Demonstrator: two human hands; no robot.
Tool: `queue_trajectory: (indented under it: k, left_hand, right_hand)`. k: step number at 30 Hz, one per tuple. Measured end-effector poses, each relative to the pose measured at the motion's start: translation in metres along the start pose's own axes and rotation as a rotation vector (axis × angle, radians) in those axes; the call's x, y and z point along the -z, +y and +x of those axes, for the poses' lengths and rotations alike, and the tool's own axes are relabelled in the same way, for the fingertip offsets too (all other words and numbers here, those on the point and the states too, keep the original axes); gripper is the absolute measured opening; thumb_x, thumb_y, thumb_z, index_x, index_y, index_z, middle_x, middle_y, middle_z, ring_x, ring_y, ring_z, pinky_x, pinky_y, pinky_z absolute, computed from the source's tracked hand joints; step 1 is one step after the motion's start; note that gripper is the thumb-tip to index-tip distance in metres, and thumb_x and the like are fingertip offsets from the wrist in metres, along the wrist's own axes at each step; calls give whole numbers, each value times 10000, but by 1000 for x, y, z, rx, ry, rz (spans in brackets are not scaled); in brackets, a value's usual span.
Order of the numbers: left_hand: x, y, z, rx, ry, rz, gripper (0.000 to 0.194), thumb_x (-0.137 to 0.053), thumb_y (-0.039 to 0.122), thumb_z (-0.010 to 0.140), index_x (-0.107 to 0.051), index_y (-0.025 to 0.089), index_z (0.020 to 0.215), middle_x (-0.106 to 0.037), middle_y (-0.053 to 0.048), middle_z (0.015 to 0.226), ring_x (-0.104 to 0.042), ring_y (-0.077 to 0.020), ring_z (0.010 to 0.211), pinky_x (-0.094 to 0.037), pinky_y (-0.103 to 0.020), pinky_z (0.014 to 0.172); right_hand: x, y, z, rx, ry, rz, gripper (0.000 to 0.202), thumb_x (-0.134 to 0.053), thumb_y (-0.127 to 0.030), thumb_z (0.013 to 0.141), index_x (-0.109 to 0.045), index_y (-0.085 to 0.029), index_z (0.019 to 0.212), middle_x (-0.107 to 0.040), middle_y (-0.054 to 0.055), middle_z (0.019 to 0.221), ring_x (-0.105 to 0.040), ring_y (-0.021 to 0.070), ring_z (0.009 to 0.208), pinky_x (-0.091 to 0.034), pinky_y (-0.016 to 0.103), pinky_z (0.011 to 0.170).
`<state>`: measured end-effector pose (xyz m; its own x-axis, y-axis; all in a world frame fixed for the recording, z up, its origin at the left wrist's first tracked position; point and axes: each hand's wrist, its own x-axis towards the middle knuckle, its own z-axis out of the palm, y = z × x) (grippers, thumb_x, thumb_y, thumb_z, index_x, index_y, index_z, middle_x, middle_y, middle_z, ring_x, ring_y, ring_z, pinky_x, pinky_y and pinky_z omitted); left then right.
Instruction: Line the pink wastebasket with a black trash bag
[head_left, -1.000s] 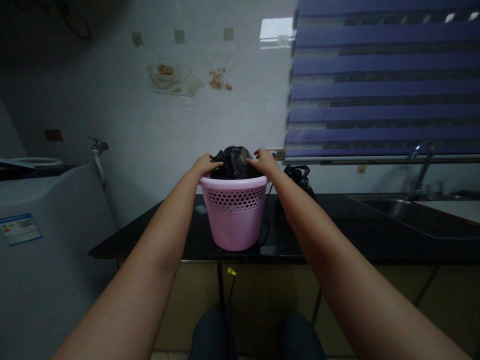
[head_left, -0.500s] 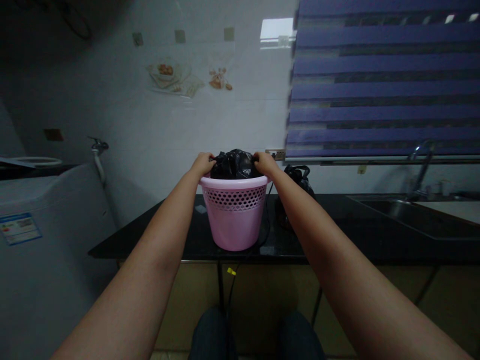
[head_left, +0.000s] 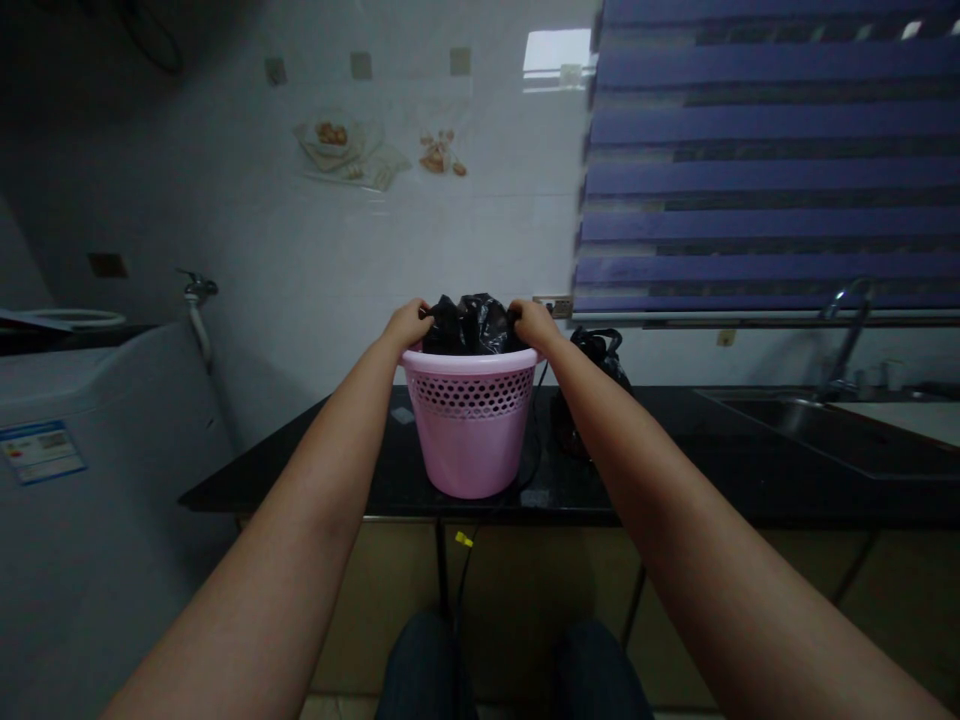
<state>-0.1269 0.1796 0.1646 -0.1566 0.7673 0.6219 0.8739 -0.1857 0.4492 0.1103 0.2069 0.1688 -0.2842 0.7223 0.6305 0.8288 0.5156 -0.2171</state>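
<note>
A pink plastic basket with a band of holes below its rim stands upright on the dark countertop. Bunched black plastic bag rises out of its top. My left hand is closed on the bag's left side, above the basket rim. On the opposite side, my right hand pinches the bag's right edge. How much of the bag sits down inside the basket is hidden by the wall.
Another black bag with tied handles stands right of the basket, partly behind my right arm. A black cable with a yellow tag hangs over the counter edge. The sink lies at right, a white appliance at left.
The bag's bunched top has shifted shape slightly between my hands. Both hands keep their hold at the rim, and the basket stays in place.
</note>
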Motion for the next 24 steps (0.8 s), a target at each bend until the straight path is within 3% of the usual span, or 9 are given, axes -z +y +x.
queue_trajectory:
  k: [10,24]
  left_hand:
    - [0,0,-1,29,-9,-28,170,-557,85,754,-560,181,894,-658,-75,900,-595,-202,836,-448,-312,746]
    - [2,3,-5,53,13,-37,229,-497,30,720,-563,191,869,-657,-54,880,-592,-200,869,-444,-318,787]
  right_hand:
    - [1,-1,-2,-29,37,34,428,-426,-9,770,-647,-113,1121,-657,150,1132,-589,236,1071,-425,280,870]
    - [0,0,-2,-52,59,35,364,-413,-61,790,-637,-95,1076,-654,170,1117,-595,239,1040,-430,289,857]
